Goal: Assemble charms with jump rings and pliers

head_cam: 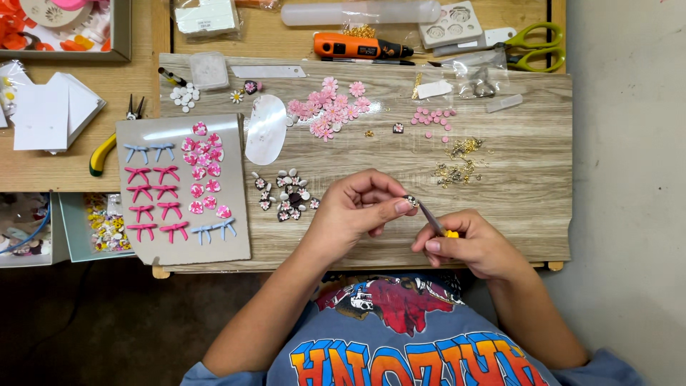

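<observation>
My left hand (357, 207) pinches a tiny dark-and-white charm (411, 201) between thumb and fingers above the wooden board (514, 164). My right hand (471, 246) grips small yellow-handled pliers (433, 219), whose thin metal tip meets the charm. Both hands hover near the board's front edge. A cluster of similar small charms (286, 194) lies just left of my left hand.
A grey card (236, 239) holds pink and blue bows and pink round pieces. Pink flowers (329, 109), pink dots (431, 118) and gold findings (457, 164) lie on the board. An orange tool (350, 47), green scissors (532, 46) and yellow-handled pliers (103, 151) sit behind and left.
</observation>
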